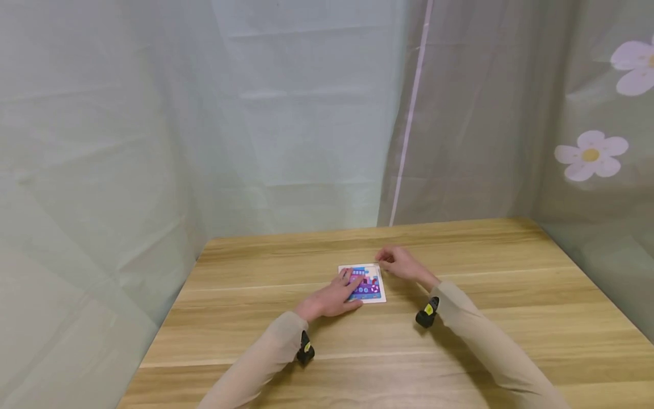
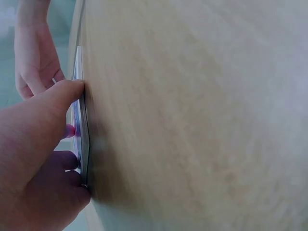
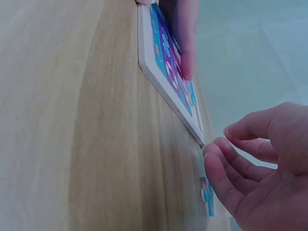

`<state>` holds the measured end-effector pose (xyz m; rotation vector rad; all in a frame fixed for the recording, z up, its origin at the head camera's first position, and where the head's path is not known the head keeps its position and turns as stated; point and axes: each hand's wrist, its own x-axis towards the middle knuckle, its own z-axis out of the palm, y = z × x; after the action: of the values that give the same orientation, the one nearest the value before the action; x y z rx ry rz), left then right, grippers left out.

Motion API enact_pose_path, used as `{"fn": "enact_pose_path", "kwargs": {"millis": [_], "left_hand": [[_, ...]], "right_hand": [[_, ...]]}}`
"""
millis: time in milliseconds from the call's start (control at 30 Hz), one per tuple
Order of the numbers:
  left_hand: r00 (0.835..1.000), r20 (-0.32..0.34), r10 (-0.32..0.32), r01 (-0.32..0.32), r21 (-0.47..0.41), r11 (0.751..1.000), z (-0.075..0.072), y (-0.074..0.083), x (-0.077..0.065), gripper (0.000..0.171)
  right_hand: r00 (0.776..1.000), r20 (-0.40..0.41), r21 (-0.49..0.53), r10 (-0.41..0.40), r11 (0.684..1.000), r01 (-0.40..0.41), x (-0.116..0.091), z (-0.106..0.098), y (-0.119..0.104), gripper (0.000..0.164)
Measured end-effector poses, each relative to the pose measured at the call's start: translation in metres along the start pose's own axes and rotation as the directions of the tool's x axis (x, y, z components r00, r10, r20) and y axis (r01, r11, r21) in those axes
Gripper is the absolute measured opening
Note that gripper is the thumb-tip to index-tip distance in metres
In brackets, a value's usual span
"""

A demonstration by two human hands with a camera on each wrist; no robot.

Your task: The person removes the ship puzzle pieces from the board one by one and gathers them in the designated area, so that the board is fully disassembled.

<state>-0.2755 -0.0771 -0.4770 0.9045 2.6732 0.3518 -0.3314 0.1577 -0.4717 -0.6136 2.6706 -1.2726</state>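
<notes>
A small jigsaw puzzle (image 1: 367, 289) with a purple ship on blue lies in a white-edged tray (image 3: 166, 91) on the table. Pale bare board shows toward its upper right corner. My left hand (image 1: 332, 296) rests across the puzzle's left side, fingers spread over the picture and thumb at the tray's near edge. Beside the upper right corner is my right hand (image 1: 401, 264), its fingers loosely bent. In the right wrist view, nothing shows between thumb and fingers of that hand (image 3: 269, 163). A loose jigsaw piece (image 3: 208, 196), blue with some orange, lies on the table by those fingers.
The wood-grain table (image 1: 230, 341) extends around the puzzle on all sides. Grey-green curtains (image 1: 306, 113) hang behind it and at both sides, with white flowers (image 1: 591, 154) on the right one. Each wrist carries a small black camera (image 1: 427, 313).
</notes>
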Motion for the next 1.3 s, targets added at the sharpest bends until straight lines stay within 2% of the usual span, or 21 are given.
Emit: {"fn": "enact_pose_path", "kwargs": {"millis": [367,700,1300], "left_hand": [[1.0,0.007,-0.009,0.009,-0.025,1.0,0.002,0.0,0.001,0.068],[1.0,-0.005,0.01,-0.01,-0.02,1.0,-0.003,-0.002,-0.001,0.068],[1.0,0.01,0.007,-0.007,0.022,1.0,-0.003,-0.004,-0.01,0.066]], "right_hand": [[1.0,0.018,-0.034,-0.022,0.999,0.022,0.003,0.005,0.0,0.014],[0.996,0.056,-0.047,-0.07,0.996,0.072,0.004,0.009,-0.01,0.015],[0.996,0.07,-0.067,-0.062,0.995,0.067,0.007,0.013,-0.01,0.013]]}}
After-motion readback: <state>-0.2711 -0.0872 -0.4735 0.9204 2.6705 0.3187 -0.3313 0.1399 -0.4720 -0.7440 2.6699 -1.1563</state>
